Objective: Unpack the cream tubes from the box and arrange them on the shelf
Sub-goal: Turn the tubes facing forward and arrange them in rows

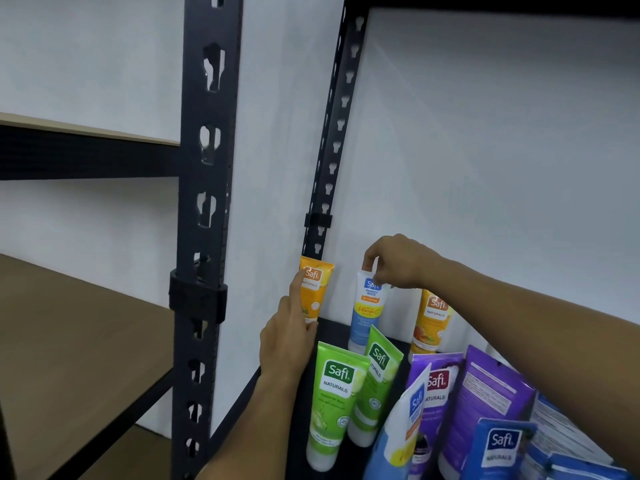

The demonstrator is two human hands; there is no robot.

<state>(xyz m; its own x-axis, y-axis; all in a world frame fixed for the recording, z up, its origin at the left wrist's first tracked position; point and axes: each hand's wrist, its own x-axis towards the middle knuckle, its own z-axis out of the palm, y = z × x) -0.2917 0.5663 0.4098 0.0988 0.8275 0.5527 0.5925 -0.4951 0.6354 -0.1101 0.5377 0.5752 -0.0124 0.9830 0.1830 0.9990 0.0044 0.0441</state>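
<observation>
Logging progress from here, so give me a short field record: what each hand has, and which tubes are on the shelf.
left hand: holding orange tube upright at the back left corner
right hand: pinching top of blue-and-white tube, upright at the back
back row: another orange tube, right
front: two green tubes, purple tubes
shelf: dark
box: not visible
</observation>
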